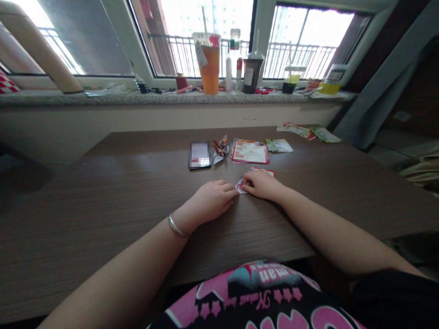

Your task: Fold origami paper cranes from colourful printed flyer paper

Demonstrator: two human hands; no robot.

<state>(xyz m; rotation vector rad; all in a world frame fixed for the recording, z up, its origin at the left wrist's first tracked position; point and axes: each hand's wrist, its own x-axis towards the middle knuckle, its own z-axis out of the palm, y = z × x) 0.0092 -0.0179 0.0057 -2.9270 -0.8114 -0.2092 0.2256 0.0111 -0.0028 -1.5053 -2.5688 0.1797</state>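
A small printed sheet of paper [241, 187], white with red edging, lies on the table under my hands. My left hand [213, 199], with a silver bangle at the wrist, rests on the table; its fingers are pressed together and bent slightly, their tips on the paper's left corner. Over the sheet's middle, my right hand [263, 184] has curled fingers pinching or pressing it, hiding much of it. Just beyond lies a stack of red-bordered printed sheets [250, 151]. A crumpled or folded piece of colourful paper [221, 148] stands left of that stack.
A phone [199, 155] with a blurred screen lies left of the crumpled paper. Green-edged leaflets [279, 145] and more printed strips [298, 131] lie farther right. On the windowsill [137, 98] stand a tall orange drink cup [209, 68], a dark cup [252, 73] and bottles.
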